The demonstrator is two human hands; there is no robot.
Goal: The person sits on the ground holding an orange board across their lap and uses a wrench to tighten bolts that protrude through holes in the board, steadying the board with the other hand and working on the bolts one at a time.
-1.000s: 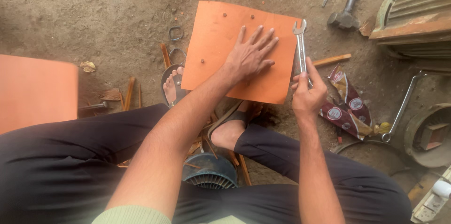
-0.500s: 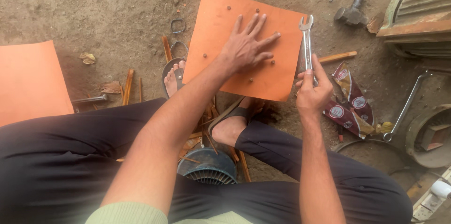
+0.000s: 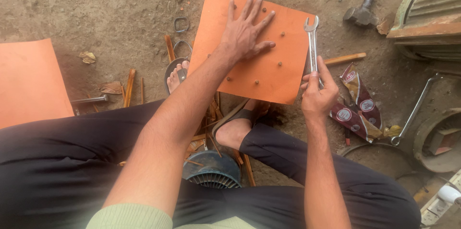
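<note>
Sitting on the dirt ground, the person has an orange sheet lying flat in front of the knees, and a second orange sheet lies near the left edge of the view. Compared with a moment ago, the sheet with small holes seems a little nearer and more square to the body, so I judge it was adjusted and is now held steady. The left hand is pressed flat on the upper middle of this sheet, fingers spread wide, gripping nothing. The right hand is closed around the lower end of a spanner, which stands upright just beside the right edge of the sheet, open head upward; it has stayed in nearly the same pose. A hammer lies at the top right, well apart, and crumpled wrappers lie near the right hand
</note>
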